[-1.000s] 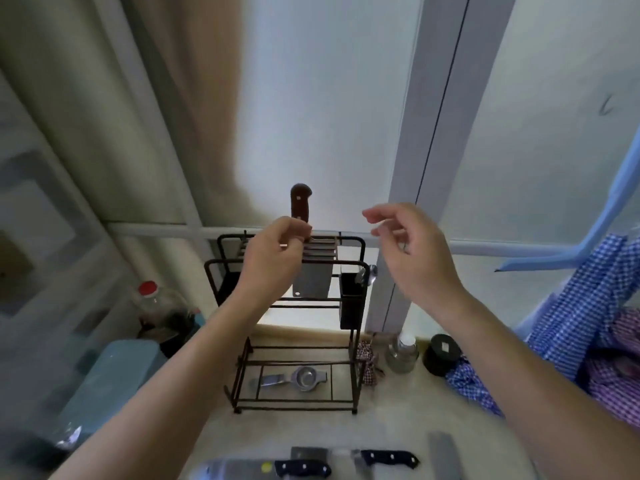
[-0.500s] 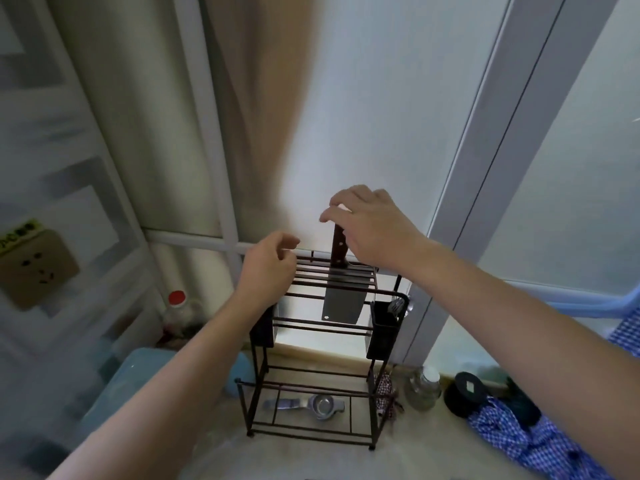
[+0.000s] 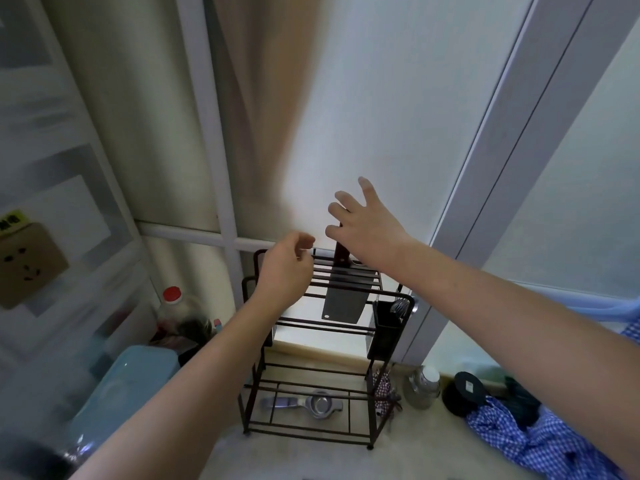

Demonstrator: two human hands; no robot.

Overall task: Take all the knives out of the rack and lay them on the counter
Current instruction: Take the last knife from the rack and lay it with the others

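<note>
While both arms reach up over the worktop [image 3: 433,455], here is how it stands.
Rack: a dark wire rack [image 3: 311,344] stands on the pale surface, right against the window.
Knife: one cleaver [image 3: 344,299] hangs blade-down in the top slots, its reddish handle poking up above the bars.
Right hand: the right hand [image 3: 367,226] is at the handle top, fingers spread wide, grip open; whether the palm touches the handle I cannot tell.
Left hand: the left hand [image 3: 285,268] sits at the rack's upper left bars, fingers loosely curled, holding nothing I can see.
Lower shelf: a metal squeezer [image 3: 308,405] lies on the bottom tier.
Worktop right: a small jar [image 3: 420,386], a black round lid [image 3: 464,393], then blue checked cloth [image 3: 540,445].
Worktop left: a red-capped bottle [image 3: 173,306], a light blue tub [image 3: 128,386].
Room: frosted panes behind, a wall socket [image 3: 29,261] far left.
</note>
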